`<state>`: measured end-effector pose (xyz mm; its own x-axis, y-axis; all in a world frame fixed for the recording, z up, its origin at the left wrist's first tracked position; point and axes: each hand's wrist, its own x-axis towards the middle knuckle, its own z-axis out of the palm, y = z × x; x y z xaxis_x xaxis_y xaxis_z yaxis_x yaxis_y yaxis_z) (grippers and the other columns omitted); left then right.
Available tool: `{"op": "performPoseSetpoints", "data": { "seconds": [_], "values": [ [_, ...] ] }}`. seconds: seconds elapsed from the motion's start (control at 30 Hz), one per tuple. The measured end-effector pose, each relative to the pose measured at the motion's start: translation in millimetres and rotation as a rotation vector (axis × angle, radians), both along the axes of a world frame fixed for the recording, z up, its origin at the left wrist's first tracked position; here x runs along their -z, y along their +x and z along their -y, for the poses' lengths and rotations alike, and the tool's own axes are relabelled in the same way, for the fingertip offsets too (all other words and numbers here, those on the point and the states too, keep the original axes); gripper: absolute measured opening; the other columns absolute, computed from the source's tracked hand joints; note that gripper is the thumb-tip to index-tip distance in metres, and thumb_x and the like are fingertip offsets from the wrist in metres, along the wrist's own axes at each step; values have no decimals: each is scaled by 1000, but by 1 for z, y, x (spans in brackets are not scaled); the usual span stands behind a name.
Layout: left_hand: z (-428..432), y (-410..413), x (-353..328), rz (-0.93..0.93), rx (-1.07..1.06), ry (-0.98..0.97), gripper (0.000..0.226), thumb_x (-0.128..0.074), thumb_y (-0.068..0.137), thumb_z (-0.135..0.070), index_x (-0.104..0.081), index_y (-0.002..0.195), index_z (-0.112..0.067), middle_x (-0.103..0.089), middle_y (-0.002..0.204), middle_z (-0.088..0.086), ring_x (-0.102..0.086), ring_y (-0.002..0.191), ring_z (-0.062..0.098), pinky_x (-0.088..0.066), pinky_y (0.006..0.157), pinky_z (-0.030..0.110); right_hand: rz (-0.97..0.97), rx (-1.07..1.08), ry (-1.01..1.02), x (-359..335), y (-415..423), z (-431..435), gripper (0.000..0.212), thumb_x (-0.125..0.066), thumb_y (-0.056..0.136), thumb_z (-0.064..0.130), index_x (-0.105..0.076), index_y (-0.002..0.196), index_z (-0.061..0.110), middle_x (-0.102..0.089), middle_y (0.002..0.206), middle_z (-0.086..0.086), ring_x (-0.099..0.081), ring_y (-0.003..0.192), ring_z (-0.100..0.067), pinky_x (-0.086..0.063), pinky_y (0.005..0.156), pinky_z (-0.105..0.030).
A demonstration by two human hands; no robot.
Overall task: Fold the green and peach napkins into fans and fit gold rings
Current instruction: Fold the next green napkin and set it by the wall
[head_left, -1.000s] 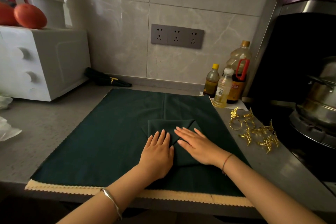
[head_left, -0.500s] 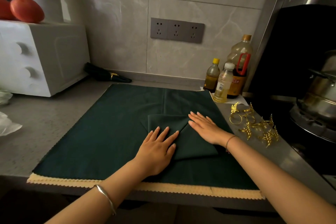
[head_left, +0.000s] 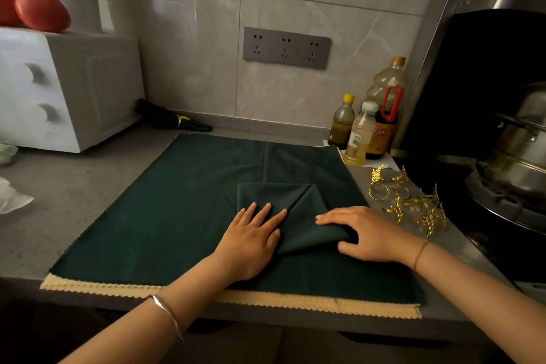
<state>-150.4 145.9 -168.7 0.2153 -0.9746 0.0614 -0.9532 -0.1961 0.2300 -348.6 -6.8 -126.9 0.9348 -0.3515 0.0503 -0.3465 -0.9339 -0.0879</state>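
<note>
A folded dark green napkin point(head_left: 298, 216) lies on a larger spread green napkin point(head_left: 177, 201), which covers a peach napkin point(head_left: 295, 301) showing only as a scalloped strip along the front edge. My left hand point(head_left: 251, 242) presses flat on the folded napkin's left part, fingers straight. At the fold's right corner, my right hand point(head_left: 369, 233) pinches the cloth between fingers and thumb, and the corner is slightly raised. Several gold leaf rings point(head_left: 413, 204) lie in a pile on the counter just right of the cloth.
A rolled green napkin with a gold ring point(head_left: 174, 121) lies by the back wall. Three oil bottles point(head_left: 363, 130) stand at the back right. A white appliance point(head_left: 59, 86) sits at left, a steel pot on a stove point(head_left: 514, 156) at right. The counter edge runs under the peach strip.
My right hand slid from the folded napkin's upper right down to its right corner and took hold of it. My left hand stayed pressed on the fold.
</note>
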Motion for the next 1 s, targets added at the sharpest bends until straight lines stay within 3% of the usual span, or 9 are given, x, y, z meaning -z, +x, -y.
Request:
{"op": "performPoseSetpoints", "data": {
  "seconds": [0.1, 0.2, 0.3, 0.4, 0.57, 0.77, 0.9, 1.0],
  "values": [
    [-1, 0, 0, -47, 1, -1, 51, -13, 100, -49, -2, 149, -41, 2, 160, -5, 11, 146, 18, 9, 118, 32, 129, 42, 207, 5, 1, 12, 38, -65, 83, 25, -59, 114, 44, -56, 123, 23, -50, 115, 6, -38, 101, -18],
    [-4, -1, -3, -113, 5, 11, 70, -9, 85, -72, -4, 148, -43, 2, 159, -8, 11, 146, 15, 10, 118, 32, 241, 66, 375, 6, 4, 19, 29, -69, 82, 20, -65, 98, 43, -63, 106, 22, -57, 103, 8, -42, 93, -12],
    [-6, 2, -5, -105, 31, 21, 73, -19, 85, -74, -4, 149, -43, 2, 159, -9, 12, 146, 16, 11, 116, 32, 308, 136, 511, 4, 13, 24, 13, -67, 84, 27, -68, 93, 36, -68, 97, 18, -62, 94, 4, -46, 86, -15],
    [-5, 3, -6, -113, 30, 19, 61, -25, 94, -62, -5, 148, -42, 1, 159, -9, 13, 145, 17, 12, 116, 31, 348, 208, 484, 8, 22, 30, 14, -67, 81, 35, -69, 91, 26, -66, 99, 12, -61, 91, -2, -48, 83, -20],
    [-2, 3, -7, -161, 27, 14, 50, -23, 99, -51, -9, 147, -44, -2, 159, -9, 11, 146, 16, 12, 114, 29, 392, 274, 441, 9, 33, 29, 10, -73, 78, 28, -67, 72, 25, -61, 97, 14, -61, 86, -6, -46, 73, -11],
    [-3, 7, -10, -244, 50, 40, 45, -21, 103, -38, -12, 147, -43, -3, 159, -9, 10, 146, 16, 11, 115, 30, 357, 312, 391, 11, 43, 28, 14, -79, 73, 29, -66, 68, 25, -64, 96, 3, -61, 83, -12, -52, 78, -26],
    [9, 13, -23, -301, 47, 53, 46, -24, 103, -37, -17, 149, -36, -7, 159, -5, 3, 147, 17, 5, 115, 27, 310, 330, 359, 8, 48, 29, 15, -79, 73, 30, -66, 69, 24, -64, 91, 3, -59, 79, -11, -51, 76, -27],
    [33, 30, -26, -191, -55, -40, 49, -25, 102, -40, -19, 150, -30, -13, 159, -1, -5, 147, 20, -2, 116, 30, 285, 331, 359, 6, 49, 29, 16, -79, 73, 29, -65, 66, 25, -63, 88, 3, -58, 76, -11, -51, 75, -29]
  ]
}}
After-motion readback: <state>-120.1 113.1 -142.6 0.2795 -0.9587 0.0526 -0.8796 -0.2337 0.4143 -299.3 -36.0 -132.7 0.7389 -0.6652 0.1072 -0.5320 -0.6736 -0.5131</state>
